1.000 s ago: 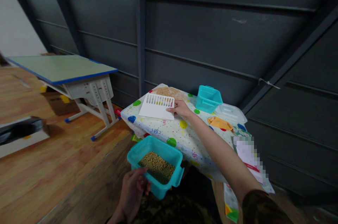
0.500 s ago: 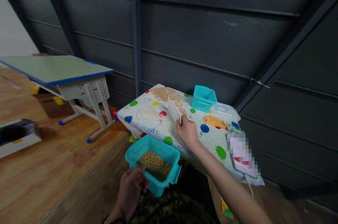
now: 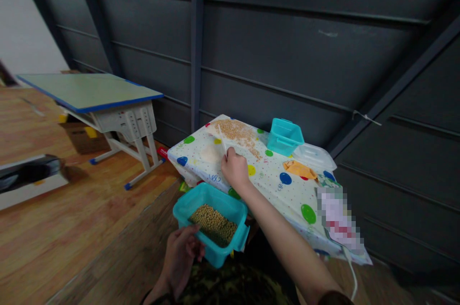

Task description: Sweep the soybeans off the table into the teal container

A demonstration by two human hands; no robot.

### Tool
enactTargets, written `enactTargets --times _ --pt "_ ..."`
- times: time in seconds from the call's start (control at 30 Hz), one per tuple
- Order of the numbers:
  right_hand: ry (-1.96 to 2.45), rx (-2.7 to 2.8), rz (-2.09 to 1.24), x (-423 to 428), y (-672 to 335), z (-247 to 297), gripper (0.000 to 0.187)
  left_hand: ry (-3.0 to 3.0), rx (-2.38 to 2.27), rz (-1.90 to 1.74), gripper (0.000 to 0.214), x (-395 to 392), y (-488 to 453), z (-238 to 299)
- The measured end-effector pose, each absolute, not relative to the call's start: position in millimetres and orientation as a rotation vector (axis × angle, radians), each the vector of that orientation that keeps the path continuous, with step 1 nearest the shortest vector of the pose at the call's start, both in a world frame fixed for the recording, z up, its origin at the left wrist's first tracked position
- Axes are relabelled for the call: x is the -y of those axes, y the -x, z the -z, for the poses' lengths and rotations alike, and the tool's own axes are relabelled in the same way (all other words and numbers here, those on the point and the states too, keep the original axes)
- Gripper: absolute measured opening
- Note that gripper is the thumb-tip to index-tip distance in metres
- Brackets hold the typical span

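Observation:
My left hand (image 3: pixel 181 252) grips the near-left rim of a turquoise plastic container (image 3: pixel 217 255), thumb over the edge. Soybeans (image 3: pixel 212 221), with darker small grains along the near side, fill its lower part. Over the patterned tablecloth, my right hand (image 3: pixel 235 168) is closed on a thin white slotted plastic panel (image 3: pixel 223 141), seen nearly edge-on. Its tip reaches the left part of a spread of soybeans (image 3: pixel 235 130) at the table's far side. A pale heap of fine grains (image 3: pixel 211 153) lies just left of the panel.
Toward the right of the table (image 3: pixel 266 190) are a second turquoise container (image 3: pixel 285 139), a clear lid (image 3: pixel 316 155), an orange cloth (image 3: pixel 300 170) and a blurred-out device with a white cable (image 3: pixel 352 271). A dark panelled wall rises behind. A green-topped desk (image 3: pixel 89 89) stands left.
My right hand has moved left with the white panel, which has turned from showing its slotted face to nearly edge-on. My left hand keeps its hold; the view has shifted slightly left.

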State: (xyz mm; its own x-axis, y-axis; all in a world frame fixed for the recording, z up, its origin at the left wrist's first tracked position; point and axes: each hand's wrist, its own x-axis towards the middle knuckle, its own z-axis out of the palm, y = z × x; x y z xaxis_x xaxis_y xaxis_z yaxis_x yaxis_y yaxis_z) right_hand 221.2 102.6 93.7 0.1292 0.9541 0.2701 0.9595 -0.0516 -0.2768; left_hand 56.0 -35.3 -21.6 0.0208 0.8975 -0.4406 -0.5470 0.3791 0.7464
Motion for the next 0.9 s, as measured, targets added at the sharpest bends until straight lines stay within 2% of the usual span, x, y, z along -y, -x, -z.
enactTargets --times 0.3,0.4,0.5,0.57,0.77,0.9 --pt "1.862 1.578 -0.066 -110 -262 -110 0.015 -0.425 -1.053 -1.181 0.04 35 -55 16" --pt "1.62 1.505 -0.336 -105 -299 -109 0.016 -0.426 -1.067 -1.164 0.041 33 -56 18" --pt "1.386 1.44 -0.78 -100 -329 -102 0.032 -0.423 -1.057 -1.166 0.042 33 -58 20" --pt "1.344 1.42 -0.952 -100 -340 -99 0.038 -0.43 -1.055 -1.155 0.042 34 -59 20" --pt "1.374 1.498 -1.09 -125 -325 -102 0.023 -0.436 -1.055 -1.136 0.043 37 -60 7" --pt "1.384 1.54 -1.082 -150 -310 -107 0.022 -0.455 -1.061 -1.15 0.043 36 -58 2"
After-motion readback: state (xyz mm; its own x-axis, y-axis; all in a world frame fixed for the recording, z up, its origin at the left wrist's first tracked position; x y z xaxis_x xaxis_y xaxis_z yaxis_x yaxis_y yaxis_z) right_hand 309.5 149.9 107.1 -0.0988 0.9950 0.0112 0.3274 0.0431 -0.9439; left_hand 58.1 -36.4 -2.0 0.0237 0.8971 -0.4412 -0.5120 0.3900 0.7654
